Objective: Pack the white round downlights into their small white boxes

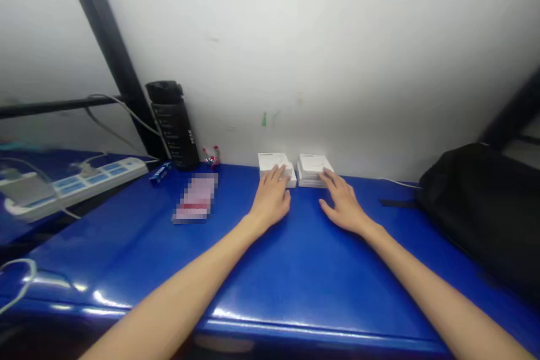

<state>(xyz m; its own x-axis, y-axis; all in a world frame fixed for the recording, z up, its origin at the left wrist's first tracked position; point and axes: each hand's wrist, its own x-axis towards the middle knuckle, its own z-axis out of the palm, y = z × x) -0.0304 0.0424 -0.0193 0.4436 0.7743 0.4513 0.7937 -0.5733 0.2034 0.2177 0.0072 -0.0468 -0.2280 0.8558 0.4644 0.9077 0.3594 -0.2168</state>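
Two low stacks of white boxes stand side by side against the wall, with a narrow gap between them. My left hand [272,197] reaches to the left white boxes [272,158], its fingers stretched out over their front and hiding part of them. The upper box there sits askew on the lower one. My right hand [343,202] is at the right white boxes [313,164], fingers apart, with the fingertips at their right front corner. Whether those fingertips press on the box I cannot tell. Neither hand grasps anything.
On the blue tabletop [320,281], to the left, are a black bottle [175,129], a small blue packet [160,173], a red-and-silver wrapper [212,157] and a blurred-out pinkish flat item [196,198]. A white power strip [80,187] with cables lies farther left. A black bag [481,214] fills the right side.
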